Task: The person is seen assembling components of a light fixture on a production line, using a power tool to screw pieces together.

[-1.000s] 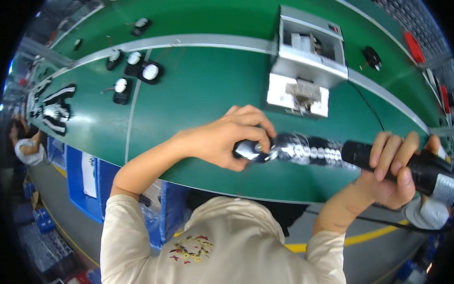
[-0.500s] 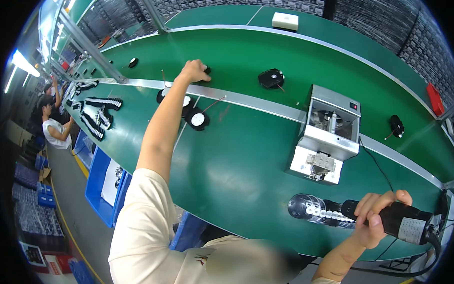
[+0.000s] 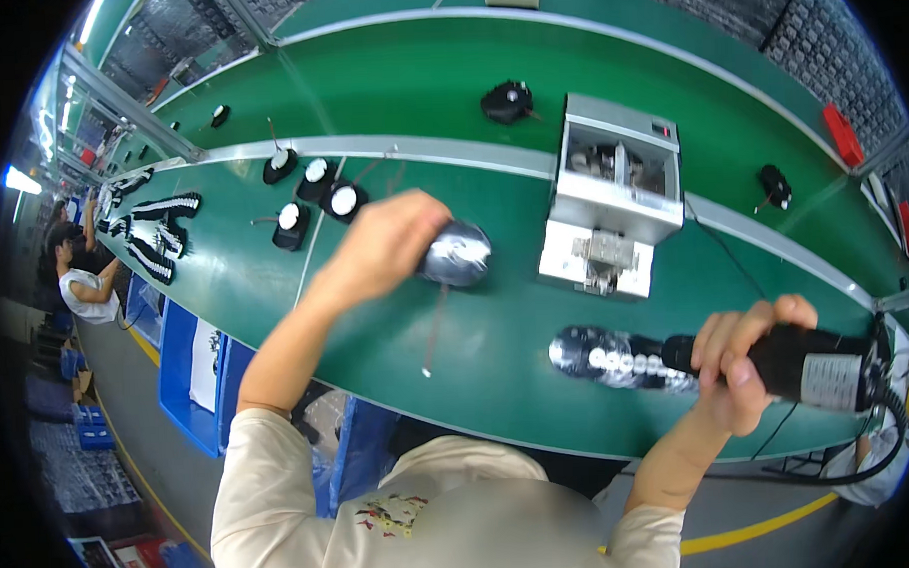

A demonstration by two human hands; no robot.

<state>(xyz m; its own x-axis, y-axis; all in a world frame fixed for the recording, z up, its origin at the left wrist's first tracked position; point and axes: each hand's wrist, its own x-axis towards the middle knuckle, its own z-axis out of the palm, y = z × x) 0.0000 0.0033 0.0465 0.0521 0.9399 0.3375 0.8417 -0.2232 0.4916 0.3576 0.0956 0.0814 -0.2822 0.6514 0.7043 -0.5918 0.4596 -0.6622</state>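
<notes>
My left hand is closed around a round black fan unit, held above the near green table. A thin wire with a small white connector trails from it. Both hand and unit are somewhat blurred. In my right hand is a black corded electric screwdriver, lying roughly level with its nose to the left. Beside that nose, a row of shiny black round parts with pale centres lies on the table. Several more black fan units with white discs lie left of my left hand.
A silver bench machine stands across the metal rail. Beyond it, the green belt carries black units. Black-and-white strips of parts lie far left. A blue bin sits below the table edge. Another person is further left.
My left hand has come back from the belt over the near table, carrying a fan unit. My right hand still grips the screwdriver. The whole view has shifted.
</notes>
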